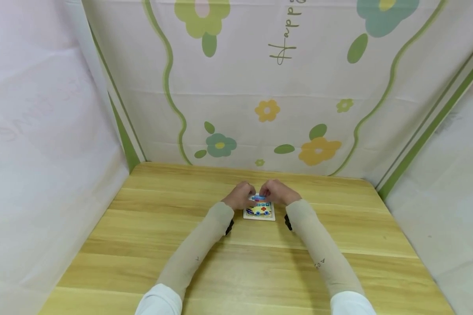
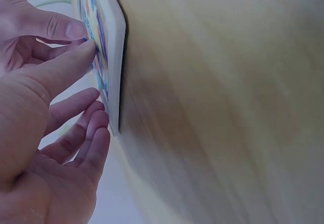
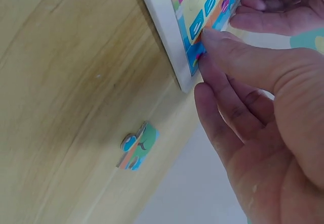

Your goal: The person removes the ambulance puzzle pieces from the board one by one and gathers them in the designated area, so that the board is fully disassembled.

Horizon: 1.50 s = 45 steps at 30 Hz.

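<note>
While your left sleeve lies along the left, with a black wrist device at its cuff, your left hand is over the left side of the puzzle board; its thumb touches the pictured face, and its fingers are loosely extended beside the rim, holding nothing that shows. The board lies flat on the wooden counter, between your hands and near the back edge, showing a yellow vehicle with a red cross. Your right hand has its thumb and index finger close together at the board's far-right corner; you cannot tell whether they pinch a piece. In the right wrist view, a loose puzzle piece, green, blue and orange, lies on the counter near that corner, apart from the board. Your right sleeve comes last.
</note>
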Each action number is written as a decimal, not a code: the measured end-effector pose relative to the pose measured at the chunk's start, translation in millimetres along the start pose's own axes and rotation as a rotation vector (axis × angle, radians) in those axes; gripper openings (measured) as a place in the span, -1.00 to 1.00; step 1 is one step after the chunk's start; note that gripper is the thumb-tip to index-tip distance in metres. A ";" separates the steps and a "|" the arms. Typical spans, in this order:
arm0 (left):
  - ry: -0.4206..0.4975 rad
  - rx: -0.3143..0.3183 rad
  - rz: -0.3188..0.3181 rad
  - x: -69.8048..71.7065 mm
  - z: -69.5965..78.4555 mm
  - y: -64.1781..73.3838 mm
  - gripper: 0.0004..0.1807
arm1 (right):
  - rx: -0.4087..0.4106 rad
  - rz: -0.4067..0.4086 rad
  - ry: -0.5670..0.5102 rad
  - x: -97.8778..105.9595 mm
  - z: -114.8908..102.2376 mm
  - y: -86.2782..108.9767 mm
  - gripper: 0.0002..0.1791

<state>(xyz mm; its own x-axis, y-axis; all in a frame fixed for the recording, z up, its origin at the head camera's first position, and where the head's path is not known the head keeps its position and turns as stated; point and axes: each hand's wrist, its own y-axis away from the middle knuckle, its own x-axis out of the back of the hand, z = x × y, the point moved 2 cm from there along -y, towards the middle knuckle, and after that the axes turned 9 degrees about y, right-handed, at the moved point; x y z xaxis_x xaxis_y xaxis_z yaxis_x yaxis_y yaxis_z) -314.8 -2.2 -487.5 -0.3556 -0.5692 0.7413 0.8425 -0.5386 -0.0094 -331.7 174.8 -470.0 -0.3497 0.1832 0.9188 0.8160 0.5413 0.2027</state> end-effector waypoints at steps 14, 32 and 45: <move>0.059 0.018 0.015 -3.1 -0.1 -1.8 -0.61 | -0.063 0.005 -0.007 0.1 -0.8 3.9 -0.83; 0.036 0.042 0.027 -4.8 -1.9 -1.7 -0.63 | -0.053 0.113 -0.092 -7.4 -3.1 10.1 -0.85; 0.043 0.048 0.021 -3.1 -1.1 1.7 -0.59 | -0.129 0.132 -0.126 -4.6 10.2 18.2 -0.86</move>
<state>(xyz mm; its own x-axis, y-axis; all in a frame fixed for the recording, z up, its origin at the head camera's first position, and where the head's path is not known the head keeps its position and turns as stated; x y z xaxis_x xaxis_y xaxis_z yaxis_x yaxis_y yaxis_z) -312.7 -2.0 -490.6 -0.3535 -0.6066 0.7121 0.8681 -0.4963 0.0081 -319.9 192.2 -473.9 -0.2837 0.3507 0.8925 0.9080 0.3975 0.1325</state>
